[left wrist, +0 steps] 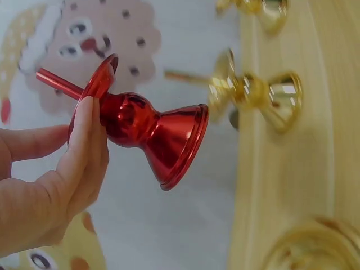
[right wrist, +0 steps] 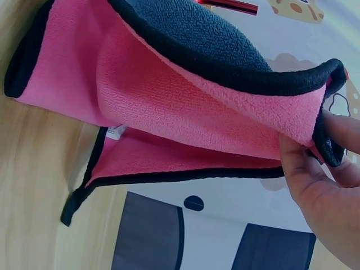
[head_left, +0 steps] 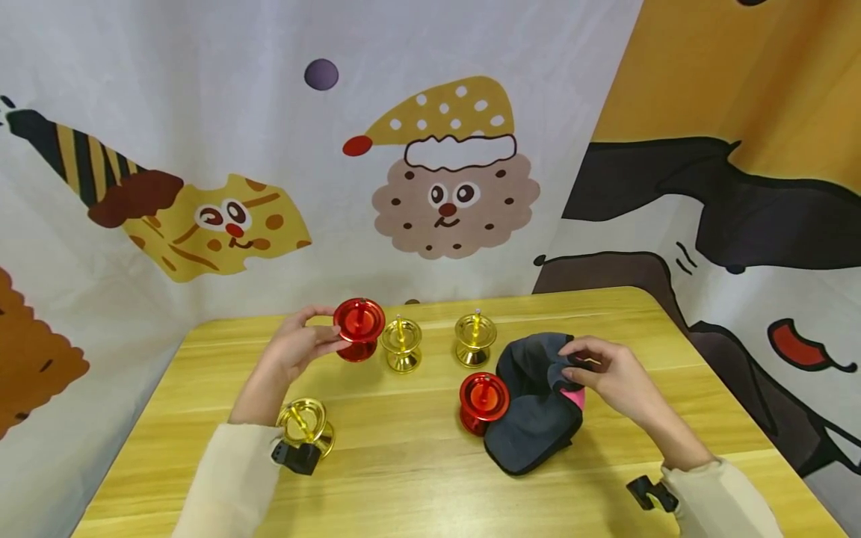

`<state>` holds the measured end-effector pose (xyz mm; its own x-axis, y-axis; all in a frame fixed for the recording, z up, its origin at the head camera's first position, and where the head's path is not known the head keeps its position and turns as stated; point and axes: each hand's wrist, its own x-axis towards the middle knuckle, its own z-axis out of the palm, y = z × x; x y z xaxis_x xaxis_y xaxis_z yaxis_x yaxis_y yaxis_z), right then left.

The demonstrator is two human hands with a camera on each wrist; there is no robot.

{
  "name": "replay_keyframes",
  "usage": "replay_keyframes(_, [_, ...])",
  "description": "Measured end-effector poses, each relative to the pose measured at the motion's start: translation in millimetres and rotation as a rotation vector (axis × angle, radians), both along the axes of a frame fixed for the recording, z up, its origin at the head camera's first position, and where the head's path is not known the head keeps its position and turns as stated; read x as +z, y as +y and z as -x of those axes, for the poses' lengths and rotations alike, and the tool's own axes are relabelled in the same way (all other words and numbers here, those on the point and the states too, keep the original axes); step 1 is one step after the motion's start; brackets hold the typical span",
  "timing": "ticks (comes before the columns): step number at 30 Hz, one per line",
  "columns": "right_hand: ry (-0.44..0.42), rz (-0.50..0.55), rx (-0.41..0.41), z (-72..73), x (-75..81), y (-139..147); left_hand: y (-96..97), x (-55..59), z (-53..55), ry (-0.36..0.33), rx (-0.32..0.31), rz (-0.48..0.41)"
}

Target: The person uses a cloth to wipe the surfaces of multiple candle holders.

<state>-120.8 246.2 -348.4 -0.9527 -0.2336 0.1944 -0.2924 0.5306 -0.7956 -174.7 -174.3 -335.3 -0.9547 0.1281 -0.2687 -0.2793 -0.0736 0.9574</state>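
My left hand (head_left: 296, 347) pinches the dish rim of a red metallic candle holder (head_left: 359, 329) between thumb and fingers. In the left wrist view this candle holder (left wrist: 132, 121) hangs off the table, its flared base free and a thin red stem rising from its dish. With thumb and fingers my right hand (head_left: 615, 373) grips one edge of a cloth (head_left: 538, 426), dark grey on one face and pink on the other. The right wrist view shows the cloth (right wrist: 185, 107) folded over, its pink face and black border visible. A second red candle holder (head_left: 484, 400) stands against the cloth's left side.
Gold candle holders stand around: one (head_left: 402, 344) just right of the held red one, another (head_left: 475, 338) farther right at the back. A third gold one (head_left: 306, 422) is partly behind my left wrist. A cartoon-printed curtain (head_left: 269, 134) hangs behind the wooden table (head_left: 390, 478).
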Motion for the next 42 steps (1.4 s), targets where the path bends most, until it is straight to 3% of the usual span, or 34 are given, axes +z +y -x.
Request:
replay_keyframes(9, [0.005,0.007,-0.017,-2.8,15.9,-2,37.1,18.0,-20.2,0.073,-0.124,-0.022])
replay_keyframes(16, [0.059,0.038,-0.012,-9.6,41.4,-17,72.5,17.5,-36.3,0.087,-0.203,-0.063])
replay_keyframes(21, [0.091,0.15,0.066,-16.2,52.9,-37,98.5,13.8,-46.5,0.091,-0.245,-0.082])
replay_keyframes(26, [0.088,0.223,0.203,-19.5,47.3,-56,119.1,9.8,-56.1,0.073,-0.254,-0.099])
replay_keyframes(32, [0.085,0.162,0.286,-19.9,30.2,-68,131.5,7.3,-64.7,0.077,-0.257,-0.116])
replay_keyframes(35, [0.09,0.146,0.306,-20.4,25.1,-72,133.5,6.1,-67.1,0.097,-0.25,-0.096])
replay_keyframes(42, [0.151,0.041,0.267,-20.4,19.6,-76,134.0,7.9,-71.6,0.162,-0.245,-0.036])
